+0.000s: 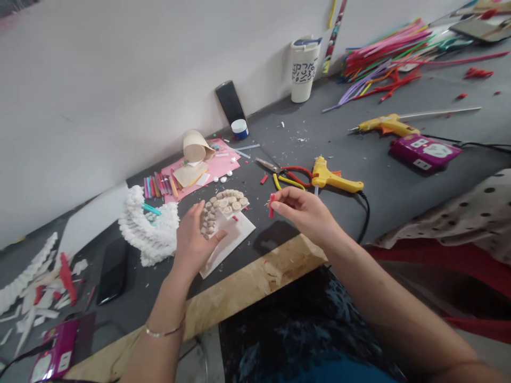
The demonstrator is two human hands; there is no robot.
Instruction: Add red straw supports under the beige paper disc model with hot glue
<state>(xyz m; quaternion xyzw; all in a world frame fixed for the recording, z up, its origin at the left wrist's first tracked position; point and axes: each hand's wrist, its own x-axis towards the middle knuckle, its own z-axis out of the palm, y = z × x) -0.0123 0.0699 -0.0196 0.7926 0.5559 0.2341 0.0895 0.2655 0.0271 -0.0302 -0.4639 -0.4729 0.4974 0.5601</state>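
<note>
Head: right hand (305, 213) pinching red piece (271, 206)

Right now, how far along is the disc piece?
Done: tan discs already form a curved row. In hand: the left hand holds that piece, the right hand pinches a small red stick. Left: the red stick is not attached; a yellow glue gun lies nearby.

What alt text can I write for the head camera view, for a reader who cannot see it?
At a grey table, the right hand pinches a small red piece, while the left hand touches small beige rolled discs on a white card. A yellow glue gun and scissors lie nearby.
</note>
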